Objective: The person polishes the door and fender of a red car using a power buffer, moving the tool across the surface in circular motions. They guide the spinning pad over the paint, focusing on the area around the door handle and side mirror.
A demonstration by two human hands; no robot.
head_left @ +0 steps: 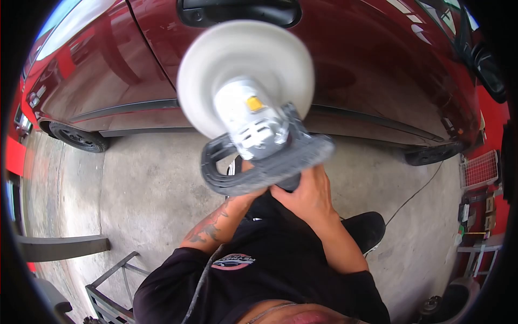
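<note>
We hold a polisher (259, 127) up in front of us, its round white pad (245, 70) tilted towards the side of a dark red car (372, 70); the pad is blurred, and we cannot tell whether it touches the paint. Our right hand (305, 194) is closed around the dark rear body of the tool, fingers curled over it. Our left hand (248, 183), at the end of a tattooed forearm, comes up through the grey loop handle (270, 167) and is wrapped round its bar, though most of the fingers are hidden behind it.

The pad sits just below the car's black door handle (240, 11) and in front of the black trim strip (124, 108) that runs along the doors. One tyre (81, 139) shows at the left and another (431, 155) at the right, both resting on the concrete floor (151, 189). A thin cable (415, 194) trails across the floor towards our black shoe (372, 227). A metal frame (110, 294) stands at the lower left; a wire basket (478, 170) sits at the far right, well apart from the tool.
</note>
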